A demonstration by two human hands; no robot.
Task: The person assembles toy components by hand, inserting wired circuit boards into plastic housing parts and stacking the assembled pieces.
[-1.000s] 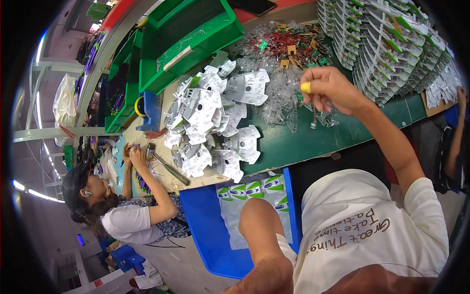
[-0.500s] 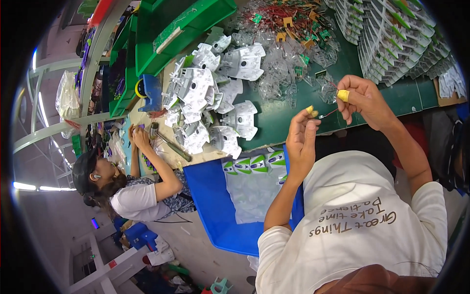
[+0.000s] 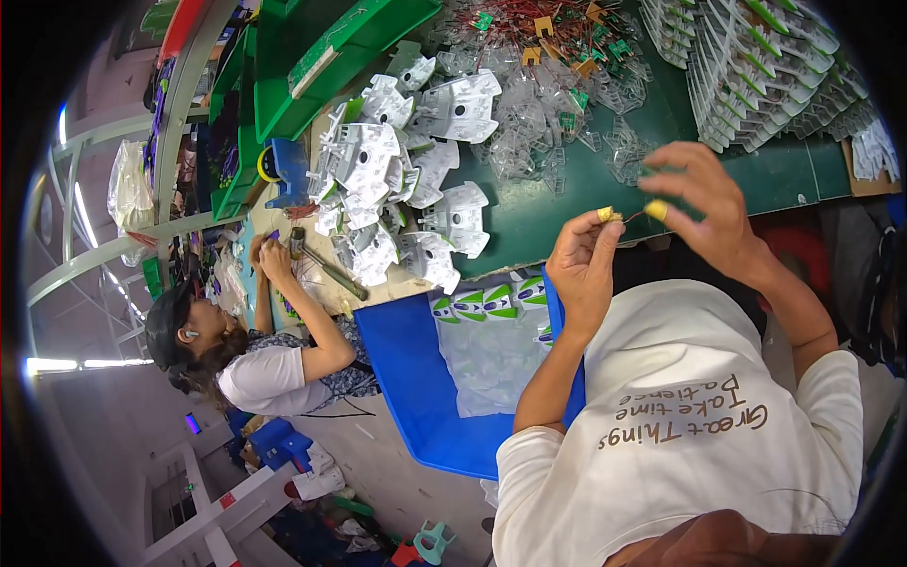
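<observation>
In front of me, past the table's near edge, my left hand (image 3: pixel 584 269) pinches one end of a thin red wire (image 3: pixel 635 216) between thumb and taped fingertip. Whatever small part sits at that end is hidden by the fingers. To its right, my right hand (image 3: pixel 704 213) has its fingers spread and slightly blurred. Its yellow-taped thumb is close to the wire's other end; whether they touch is unclear. Just beyond, clear plastic pieces (image 3: pixel 624 151) lie on the green tabletop (image 3: pixel 529 219).
Grey-white moulded shells (image 3: pixel 368 161) pile up at left, near a hammer (image 3: pixel 331 265). Red wires with small boards (image 3: pixel 567 28) heap at the back; stacked shells (image 3: pixel 746 76) stand back right. A blue bin (image 3: pixel 406 378) adjoins the table. A co-worker (image 3: pixel 274 364) works at left.
My right hand's fingers have opened from a pinch and spread apart. My left hand has moved slightly right, its fingers now covering the small connector. The view has shifted a little.
</observation>
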